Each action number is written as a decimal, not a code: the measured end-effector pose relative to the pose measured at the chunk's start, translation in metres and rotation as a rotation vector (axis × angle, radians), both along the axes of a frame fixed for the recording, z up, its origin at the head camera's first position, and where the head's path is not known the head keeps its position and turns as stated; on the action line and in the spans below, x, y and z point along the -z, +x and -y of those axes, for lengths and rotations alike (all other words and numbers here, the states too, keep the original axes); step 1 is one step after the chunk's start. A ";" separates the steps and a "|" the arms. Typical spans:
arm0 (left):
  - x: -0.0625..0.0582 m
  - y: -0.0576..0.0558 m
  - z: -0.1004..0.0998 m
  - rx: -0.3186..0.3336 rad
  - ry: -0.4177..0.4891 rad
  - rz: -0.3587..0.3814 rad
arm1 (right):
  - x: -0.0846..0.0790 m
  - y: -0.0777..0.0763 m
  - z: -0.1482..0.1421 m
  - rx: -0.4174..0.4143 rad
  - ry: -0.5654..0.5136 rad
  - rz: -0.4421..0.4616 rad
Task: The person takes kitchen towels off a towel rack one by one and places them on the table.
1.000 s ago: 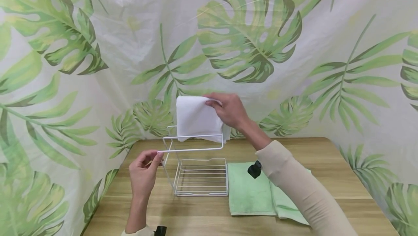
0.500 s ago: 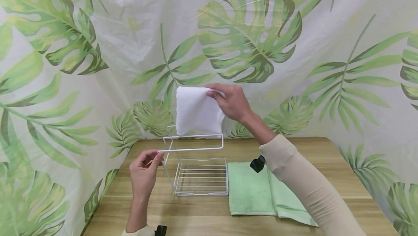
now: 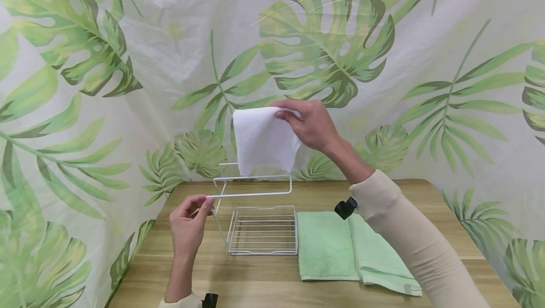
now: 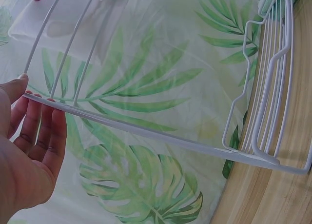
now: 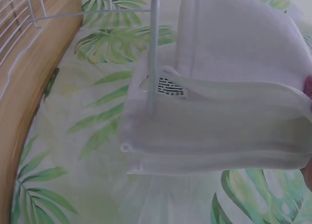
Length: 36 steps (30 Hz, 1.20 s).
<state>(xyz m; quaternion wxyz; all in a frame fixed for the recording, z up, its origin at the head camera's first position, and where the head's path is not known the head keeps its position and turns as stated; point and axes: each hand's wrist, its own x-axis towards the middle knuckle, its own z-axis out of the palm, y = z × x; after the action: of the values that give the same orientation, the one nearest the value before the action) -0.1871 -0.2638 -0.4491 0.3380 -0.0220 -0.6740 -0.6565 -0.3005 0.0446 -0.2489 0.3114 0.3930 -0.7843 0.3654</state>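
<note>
In the head view a white wire rack (image 3: 251,195) stands on the table, its upper bars reaching to the right from a left upright. My left hand (image 3: 187,227) pinches the rack's upper front left corner; in the left wrist view that hand's thumb and fingers (image 4: 34,131) meet at the upright's end, beside the bars. A folded white towel (image 3: 264,137) hangs from my right hand (image 3: 311,123), pinched at its top right edge, around the height of the rearmost bars and above. The right wrist view shows the towel's layered folds and a printed care label (image 5: 171,87).
Folded light green towels (image 3: 328,246) lie against the rack's right side on the wooden table (image 3: 255,282). The rack's lower wire shelf (image 3: 264,232) sits on the tabletop. A leaf-printed sheet (image 3: 170,38) hangs behind. Black cameras (image 3: 346,207) sit on both wrists.
My right hand has risen and shifted a little right, lifting the white towel until its lower edge is above the middle bar. My left hand stays on the rack's corner.
</note>
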 end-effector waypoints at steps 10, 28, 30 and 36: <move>-0.002 0.001 0.001 -0.007 -0.011 0.010 | 0.002 0.005 -0.029 0.016 -0.025 0.039; -0.001 0.001 0.000 -0.012 0.003 0.025 | 0.033 0.014 -0.118 0.140 -0.081 0.105; -0.001 0.001 0.000 -0.009 0.005 0.031 | 0.037 0.017 -0.128 0.155 -0.080 0.131; -0.002 0.003 -0.001 -0.012 -0.005 0.036 | 0.049 0.023 -0.155 0.215 -0.030 0.154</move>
<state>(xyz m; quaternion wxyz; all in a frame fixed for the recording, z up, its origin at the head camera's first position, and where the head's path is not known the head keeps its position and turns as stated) -0.1841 -0.2630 -0.4470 0.3296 -0.0069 -0.6816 -0.6533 -0.2771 0.1999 -0.2982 0.2936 0.2729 -0.8379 0.3705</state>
